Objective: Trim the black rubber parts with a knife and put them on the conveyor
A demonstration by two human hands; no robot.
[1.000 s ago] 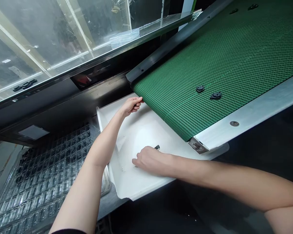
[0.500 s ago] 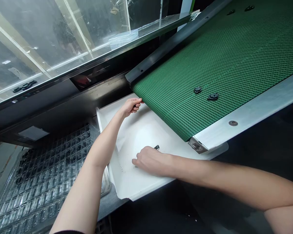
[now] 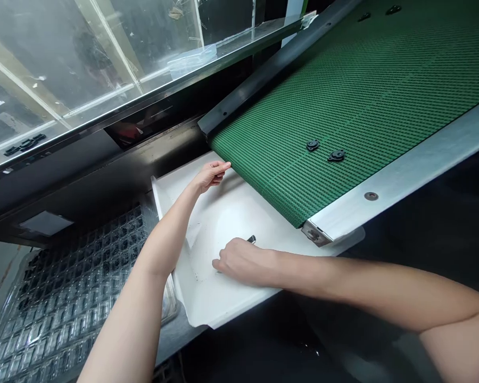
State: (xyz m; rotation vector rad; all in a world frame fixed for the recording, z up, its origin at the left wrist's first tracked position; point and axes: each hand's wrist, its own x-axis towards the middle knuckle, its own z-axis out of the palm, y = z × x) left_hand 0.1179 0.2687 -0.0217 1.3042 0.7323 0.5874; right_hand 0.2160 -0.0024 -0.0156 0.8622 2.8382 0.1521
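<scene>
On the white sheet, a dark-tipped stub is poking out beside the right hand, whose fingers are curling out of sight underneath; whether they are gripping it I cannot tell. At the lip of the green belt, the left hand is bringing thumb and fingers together, but whether anything is sitting between them is not showing. Two black parts, a left one and a right one, are lying untouched on the belt, with two dark specks showing farther up. Lower left, dark pieces are occupying the far pockets of a clear tray; nearer pockets are showing mostly plastic, so it is looking only partly filled.
</scene>
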